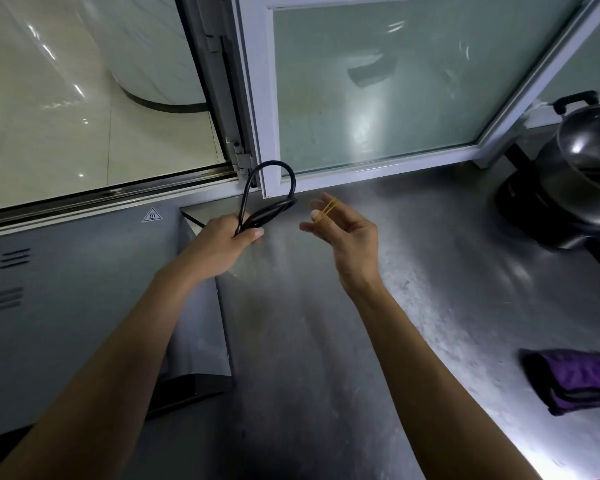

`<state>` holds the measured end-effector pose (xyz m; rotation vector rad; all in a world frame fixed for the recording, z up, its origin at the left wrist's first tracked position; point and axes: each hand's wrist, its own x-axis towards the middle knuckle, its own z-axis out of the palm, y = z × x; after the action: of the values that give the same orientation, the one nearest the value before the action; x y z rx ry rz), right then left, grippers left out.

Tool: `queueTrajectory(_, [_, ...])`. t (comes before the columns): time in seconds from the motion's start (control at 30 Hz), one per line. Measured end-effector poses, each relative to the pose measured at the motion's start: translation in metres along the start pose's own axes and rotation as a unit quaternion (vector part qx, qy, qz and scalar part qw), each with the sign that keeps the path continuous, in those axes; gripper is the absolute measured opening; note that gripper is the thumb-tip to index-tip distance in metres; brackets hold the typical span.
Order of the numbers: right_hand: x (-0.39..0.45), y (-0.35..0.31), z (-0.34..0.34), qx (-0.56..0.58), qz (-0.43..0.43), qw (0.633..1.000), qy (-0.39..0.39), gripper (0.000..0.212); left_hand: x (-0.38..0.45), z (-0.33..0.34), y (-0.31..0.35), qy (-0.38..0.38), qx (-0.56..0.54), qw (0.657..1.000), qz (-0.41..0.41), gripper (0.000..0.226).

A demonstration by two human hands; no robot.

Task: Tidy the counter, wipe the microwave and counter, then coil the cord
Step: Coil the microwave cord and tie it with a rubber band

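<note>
Left hand, at centre frame, curled tight round the looped black cord, coils sticking up above the fist over the steel counter. Right hand, just to the right, half open, yellow rubber band stretched across raised fingertips. Grey microwave filling lower left. Folded purple cloth at lower right edge; metal pot at upper right, below the glass window.

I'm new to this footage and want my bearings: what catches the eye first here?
At centre, the left hand grips a looped black cord while the right hand stretches a rubber band over its fingers. A purple cloth lies at the steel counter's right edge.
</note>
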<state>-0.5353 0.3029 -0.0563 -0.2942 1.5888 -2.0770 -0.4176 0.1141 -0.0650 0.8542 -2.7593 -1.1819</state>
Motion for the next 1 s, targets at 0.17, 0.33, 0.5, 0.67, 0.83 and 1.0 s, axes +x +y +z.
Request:
queueTrajectory(0.17, [0.006,-0.003,-0.002,-0.217,-0.011,0.973,-0.077,0.059,-0.002,0.003,0.008,0.011,0.075,0.997,0.001,0.031])
queueTrajectory(0.33, [0.009,-0.016,0.000,-0.330,-0.022,0.937,-0.108,0.061,0.002,0.002,0.009,0.014,0.169,0.985,0.036,0.031])
queueTrajectory(0.5, [0.014,-0.030,0.002,-0.392,-0.016,0.913,-0.108,0.066,0.004,0.003,0.011,0.008,0.218,0.974,0.057,0.028])
queueTrajectory(0.67, [0.025,-0.023,0.005,-0.417,0.000,0.902,-0.113,0.077,0.004,0.004,0.010,-0.002,0.224,0.971,0.078,0.020])
queueTrajectory(0.83, [0.028,-0.016,0.007,-0.412,-0.004,0.905,-0.104,0.076,0.008,0.004,0.005,-0.014,0.259,0.960,0.103,0.021])
queueTrajectory(1.0, [0.032,-0.015,0.003,-0.426,-0.002,0.898,-0.110,0.071,0.010,0.005,0.005,-0.015,0.293,0.947,0.129,0.018])
